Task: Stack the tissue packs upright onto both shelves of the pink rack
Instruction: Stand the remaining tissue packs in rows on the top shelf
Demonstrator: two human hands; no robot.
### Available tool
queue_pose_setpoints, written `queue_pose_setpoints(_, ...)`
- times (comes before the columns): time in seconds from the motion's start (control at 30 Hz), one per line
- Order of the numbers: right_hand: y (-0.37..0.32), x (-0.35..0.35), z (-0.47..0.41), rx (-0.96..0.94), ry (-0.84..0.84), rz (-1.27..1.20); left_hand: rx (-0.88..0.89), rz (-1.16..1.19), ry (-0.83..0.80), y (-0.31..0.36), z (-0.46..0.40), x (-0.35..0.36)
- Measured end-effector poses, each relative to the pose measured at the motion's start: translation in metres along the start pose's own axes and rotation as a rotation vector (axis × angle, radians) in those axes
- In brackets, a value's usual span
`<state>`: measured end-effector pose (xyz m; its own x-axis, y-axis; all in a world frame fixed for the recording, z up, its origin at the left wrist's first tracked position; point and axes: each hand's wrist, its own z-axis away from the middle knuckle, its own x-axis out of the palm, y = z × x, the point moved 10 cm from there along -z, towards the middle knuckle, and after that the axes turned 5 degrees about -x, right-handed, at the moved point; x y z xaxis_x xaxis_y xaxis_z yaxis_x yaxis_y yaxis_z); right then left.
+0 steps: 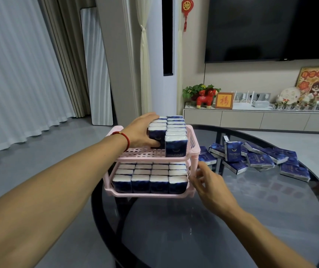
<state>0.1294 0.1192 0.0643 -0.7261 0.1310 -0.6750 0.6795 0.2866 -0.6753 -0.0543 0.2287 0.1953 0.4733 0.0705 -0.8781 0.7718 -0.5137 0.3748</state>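
Observation:
The pink two-shelf rack point(193, 149) stands at the left edge of a dark glass table. Its lower shelf holds rows of upright blue tissue packs point(150, 178). On the upper shelf two rows of upright packs point(175, 130) fill the right part. My left hand point(140, 132) grips the front pack of the left row, thumb curled round its lower front. My right hand point(208, 182) sits by the rack's right front post with loosely spread fingers and holds nothing. A heap of loose packs point(255, 159) lies on the table to the right.
The round glass table point(251, 219) has a dark rim, with grey floor visible beneath it. Bare slotted pink shelf point(135, 152) shows on the upper shelf's left side. A TV cabinet with ornaments point(261, 117) lines the far wall.

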Motion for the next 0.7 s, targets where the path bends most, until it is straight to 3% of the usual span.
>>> queue_pose_setpoints(0.5, -0.008, -0.006, 0.005, -0.053, 0.024, 0.0, -0.114, 0.004, -0.101, -0.008, 0.005, 0.003)
queue_pose_setpoints(0.7, -0.008, -0.013, 0.01, -0.075, 0.025, -0.046, -0.219, 0.19, -0.145, -0.005, 0.023, -0.013)
